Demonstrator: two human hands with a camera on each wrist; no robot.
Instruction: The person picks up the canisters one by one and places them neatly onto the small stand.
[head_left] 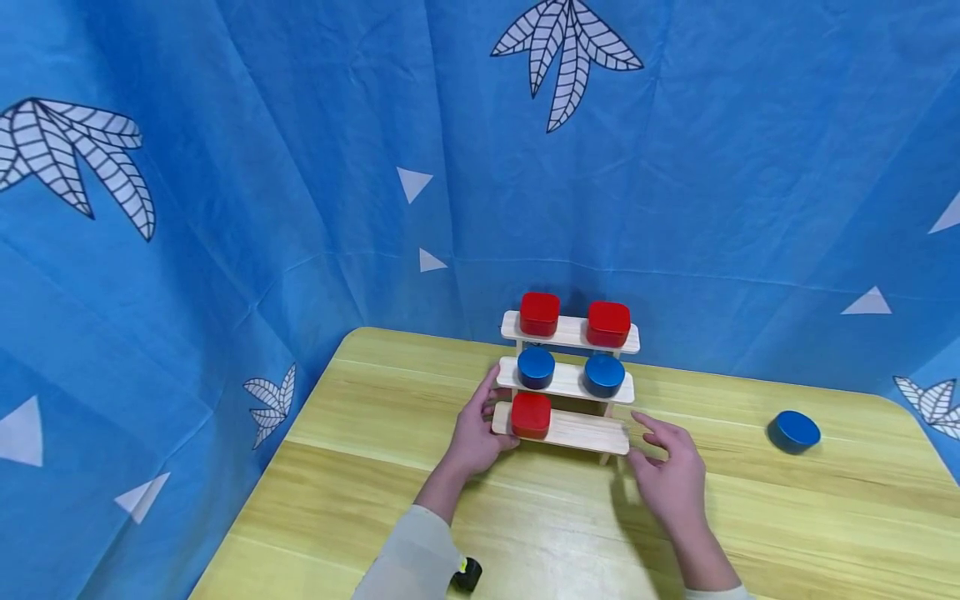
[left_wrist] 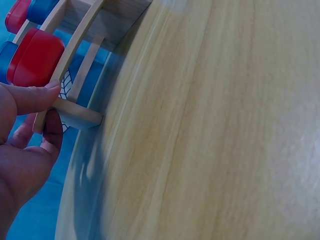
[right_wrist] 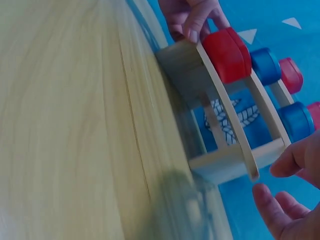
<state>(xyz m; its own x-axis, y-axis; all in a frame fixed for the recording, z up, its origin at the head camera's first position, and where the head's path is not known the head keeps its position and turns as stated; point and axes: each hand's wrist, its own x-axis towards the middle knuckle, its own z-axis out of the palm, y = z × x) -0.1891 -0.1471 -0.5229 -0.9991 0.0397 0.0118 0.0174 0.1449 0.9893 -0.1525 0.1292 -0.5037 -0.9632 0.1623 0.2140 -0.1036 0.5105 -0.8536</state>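
Observation:
A three-tier wooden rack (head_left: 588, 432) stands on the table in the head view. My left hand (head_left: 474, 437) grips the left end of its bottom shelf, thumb on top and fingers curled beneath in the left wrist view. A red square container (head_left: 531, 417) sits on that shelf, close to the left thumb. Two blue round containers, one on the left (head_left: 536, 368) and one on the right (head_left: 603, 376), occupy the middle shelf. Up on the top shelf are two red containers (head_left: 540, 314). By the bottom shelf's right end, my right hand (head_left: 673, 475) holds nothing, its thumb and fingers spread apart.
Another blue round container (head_left: 793, 432) lies on the wooden table (head_left: 750, 517) to the right. A small black object (head_left: 468, 573) shows beside the left sleeve. Blue patterned cloth (head_left: 712, 208) hangs right behind the rack and along the table's left side.

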